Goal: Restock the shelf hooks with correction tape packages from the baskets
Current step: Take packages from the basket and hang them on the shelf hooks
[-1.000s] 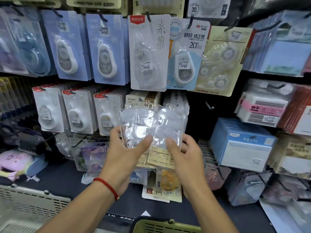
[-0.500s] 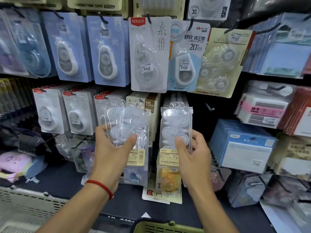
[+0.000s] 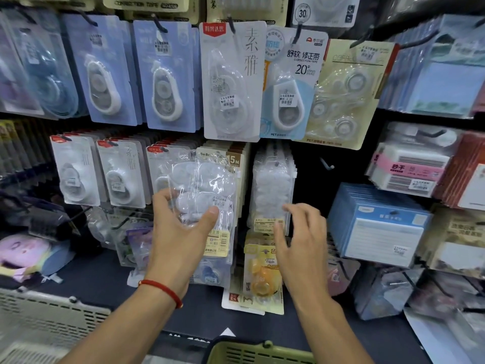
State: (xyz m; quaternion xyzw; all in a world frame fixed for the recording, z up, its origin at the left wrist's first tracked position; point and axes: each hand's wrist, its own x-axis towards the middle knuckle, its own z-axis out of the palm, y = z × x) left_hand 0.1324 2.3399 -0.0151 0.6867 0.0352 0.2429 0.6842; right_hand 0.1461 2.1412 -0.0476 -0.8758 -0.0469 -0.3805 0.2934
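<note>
My left hand (image 3: 181, 232) grips a small stack of clear correction tape packages (image 3: 207, 190), thumb across the front, held in front of the middle shelf row. To the right, another clear package (image 3: 273, 190) hangs on a shelf hook with several like it behind. My right hand (image 3: 301, 240) hovers just below and in front of that hanging package, fingers spread and relaxed, holding nothing. A green basket (image 3: 259, 353) shows at the bottom edge; what it holds is hidden.
Carded correction tapes fill the upper hooks (image 3: 231, 80). A bare hook (image 3: 326, 165) sticks out right of the hanging package. A blue notepad stack (image 3: 378, 224) and pink-banded packs (image 3: 409, 166) sit right. A grey basket (image 3: 39, 316) stands lower left. A yellow tape card (image 3: 259, 271) hangs below.
My right hand has let go of the clear package, which now hangs on the hook, and has drawn back with fingers spread. The left hand still holds its stack, shifted slightly right.
</note>
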